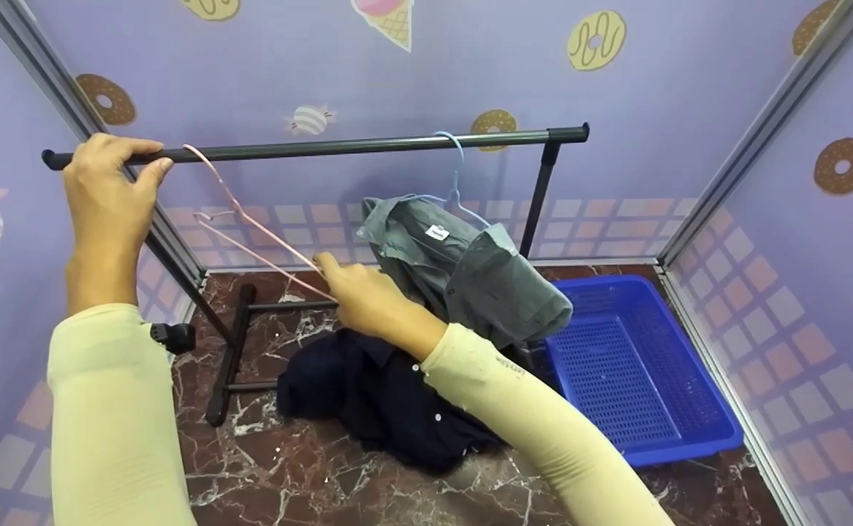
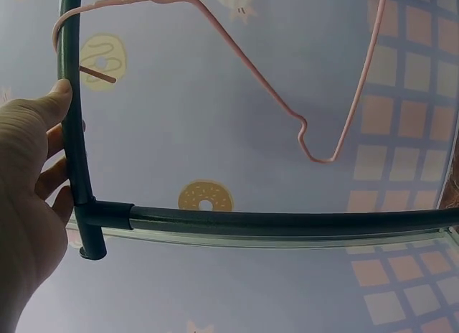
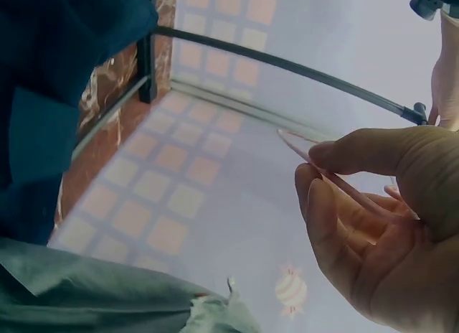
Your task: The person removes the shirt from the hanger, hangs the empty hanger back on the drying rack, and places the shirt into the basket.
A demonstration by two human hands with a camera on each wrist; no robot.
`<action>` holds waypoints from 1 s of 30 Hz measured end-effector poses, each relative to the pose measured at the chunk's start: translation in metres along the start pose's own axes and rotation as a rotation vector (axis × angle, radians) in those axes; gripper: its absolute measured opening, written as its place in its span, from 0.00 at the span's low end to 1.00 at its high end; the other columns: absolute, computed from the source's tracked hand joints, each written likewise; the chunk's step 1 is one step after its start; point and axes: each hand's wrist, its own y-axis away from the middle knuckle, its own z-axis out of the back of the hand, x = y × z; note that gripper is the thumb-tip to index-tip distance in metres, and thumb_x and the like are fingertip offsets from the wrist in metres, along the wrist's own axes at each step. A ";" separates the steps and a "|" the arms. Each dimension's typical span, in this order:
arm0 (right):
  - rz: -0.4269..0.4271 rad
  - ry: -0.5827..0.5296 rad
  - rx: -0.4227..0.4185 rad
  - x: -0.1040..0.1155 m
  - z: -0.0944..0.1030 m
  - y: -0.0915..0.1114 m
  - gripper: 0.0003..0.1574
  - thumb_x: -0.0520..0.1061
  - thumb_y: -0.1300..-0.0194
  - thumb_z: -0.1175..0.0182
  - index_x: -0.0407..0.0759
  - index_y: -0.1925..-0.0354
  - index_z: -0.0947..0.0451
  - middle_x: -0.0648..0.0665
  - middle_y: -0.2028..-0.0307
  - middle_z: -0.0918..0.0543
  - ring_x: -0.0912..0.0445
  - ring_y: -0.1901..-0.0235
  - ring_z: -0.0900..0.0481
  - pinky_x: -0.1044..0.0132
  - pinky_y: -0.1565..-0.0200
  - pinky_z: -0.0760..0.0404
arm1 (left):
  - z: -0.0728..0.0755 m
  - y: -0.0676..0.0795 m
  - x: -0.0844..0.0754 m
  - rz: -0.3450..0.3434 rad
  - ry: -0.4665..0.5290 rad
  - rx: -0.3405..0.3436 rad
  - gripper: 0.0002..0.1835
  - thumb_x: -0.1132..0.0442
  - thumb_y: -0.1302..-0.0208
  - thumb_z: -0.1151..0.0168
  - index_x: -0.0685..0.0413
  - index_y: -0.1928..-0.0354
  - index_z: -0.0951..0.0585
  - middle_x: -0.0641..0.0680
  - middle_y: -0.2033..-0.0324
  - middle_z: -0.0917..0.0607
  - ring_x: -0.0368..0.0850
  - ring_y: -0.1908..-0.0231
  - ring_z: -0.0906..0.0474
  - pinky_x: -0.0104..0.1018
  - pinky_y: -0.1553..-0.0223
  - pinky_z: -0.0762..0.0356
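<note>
My left hand [image 1: 108, 186] grips the left end of the black rack bar [image 1: 273, 150], its fingers wrapped behind the bar in the left wrist view. Just right of it, a pink wire hanger [image 1: 273, 235] hooks over the bar with no garment on it. My right hand [image 1: 371, 296] pinches the hanger's right end between thumb and fingers, so the hanger tilts toward me. Farther right, a grey-green shirt [image 1: 463, 256] hangs from a blue hanger [image 1: 457, 179]. A dark navy garment [image 1: 389, 391] with white buttons lies crumpled on the floor below my right hand.
A blue plastic basket [image 1: 696, 365] stands on the floor at the right, near the wall. The rack's base [image 1: 232, 358] rests on the dark red marbled floor [image 1: 251, 475]. Patterned lilac walls [image 1: 411, 95] enclose the back and both sides.
</note>
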 end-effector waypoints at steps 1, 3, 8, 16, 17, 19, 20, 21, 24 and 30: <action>0.010 -0.013 0.004 -0.001 -0.002 0.001 0.41 0.34 0.40 0.37 0.48 0.31 0.36 0.42 0.62 0.13 0.44 0.65 0.12 0.50 0.69 0.14 | 0.000 0.000 0.000 0.000 0.001 0.001 0.12 0.64 0.34 0.29 0.59 0.50 0.11 0.64 0.51 0.13 0.59 0.46 0.22 0.47 0.35 0.30; 0.034 -0.046 0.009 -0.002 -0.005 0.004 0.45 0.35 0.41 0.35 0.47 0.29 0.38 0.41 0.61 0.13 0.45 0.63 0.12 0.50 0.67 0.14 | -0.001 0.000 0.000 -0.003 0.002 0.003 0.12 0.63 0.34 0.29 0.59 0.50 0.11 0.64 0.51 0.13 0.59 0.46 0.22 0.47 0.35 0.31; 0.106 -0.114 0.010 -0.006 -0.011 0.009 0.47 0.37 0.41 0.32 0.44 0.27 0.40 0.42 0.60 0.13 0.47 0.61 0.13 0.54 0.62 0.14 | -0.001 0.001 0.001 0.000 0.000 0.001 0.12 0.64 0.34 0.29 0.59 0.50 0.11 0.64 0.52 0.14 0.60 0.46 0.22 0.48 0.36 0.30; 0.157 -0.181 0.003 -0.014 -0.010 0.017 0.46 0.37 0.42 0.29 0.41 0.29 0.37 0.48 0.59 0.10 0.52 0.57 0.12 0.60 0.54 0.14 | -0.002 0.001 0.001 0.004 0.002 -0.001 0.12 0.63 0.33 0.30 0.58 0.50 0.10 0.63 0.51 0.13 0.59 0.45 0.23 0.48 0.37 0.31; 0.156 -0.184 0.002 -0.015 -0.009 0.019 0.46 0.38 0.42 0.29 0.42 0.29 0.36 0.49 0.59 0.10 0.53 0.57 0.12 0.59 0.53 0.14 | -0.002 0.001 0.001 0.003 0.004 -0.001 0.12 0.63 0.33 0.30 0.58 0.50 0.10 0.63 0.51 0.14 0.59 0.45 0.23 0.48 0.37 0.31; 0.149 -0.189 0.005 -0.017 -0.008 0.022 0.45 0.39 0.40 0.29 0.43 0.29 0.36 0.50 0.58 0.10 0.53 0.57 0.13 0.60 0.52 0.15 | -0.002 0.001 0.000 0.007 0.005 -0.001 0.12 0.63 0.33 0.30 0.58 0.50 0.11 0.63 0.51 0.14 0.58 0.46 0.23 0.48 0.37 0.31; 0.144 -0.198 0.009 -0.019 -0.008 0.023 0.45 0.40 0.40 0.29 0.43 0.28 0.36 0.50 0.58 0.10 0.54 0.57 0.13 0.60 0.52 0.15 | -0.003 0.001 0.000 0.009 0.006 0.000 0.12 0.63 0.33 0.30 0.58 0.50 0.11 0.63 0.51 0.14 0.58 0.45 0.23 0.47 0.36 0.31; 0.142 -0.206 0.009 -0.020 -0.007 0.025 0.45 0.40 0.39 0.29 0.43 0.28 0.36 0.51 0.57 0.11 0.54 0.57 0.13 0.60 0.52 0.15 | -0.003 0.001 0.000 0.012 0.007 0.000 0.12 0.63 0.33 0.30 0.58 0.50 0.11 0.63 0.51 0.14 0.58 0.45 0.23 0.47 0.36 0.31; 0.146 -0.238 -0.003 -0.026 -0.004 0.032 0.43 0.39 0.38 0.30 0.44 0.28 0.35 0.50 0.56 0.11 0.56 0.60 0.13 0.64 0.54 0.15 | -0.004 0.001 0.000 0.016 0.007 0.002 0.12 0.63 0.33 0.30 0.58 0.50 0.11 0.64 0.51 0.14 0.58 0.45 0.23 0.48 0.36 0.31; 0.156 -0.284 -0.058 -0.039 0.005 0.050 0.40 0.39 0.37 0.31 0.45 0.29 0.33 0.48 0.53 0.12 0.57 0.59 0.13 0.67 0.53 0.15 | -0.001 0.001 0.002 0.022 0.004 0.012 0.13 0.64 0.33 0.30 0.59 0.49 0.11 0.64 0.49 0.14 0.59 0.44 0.23 0.48 0.34 0.32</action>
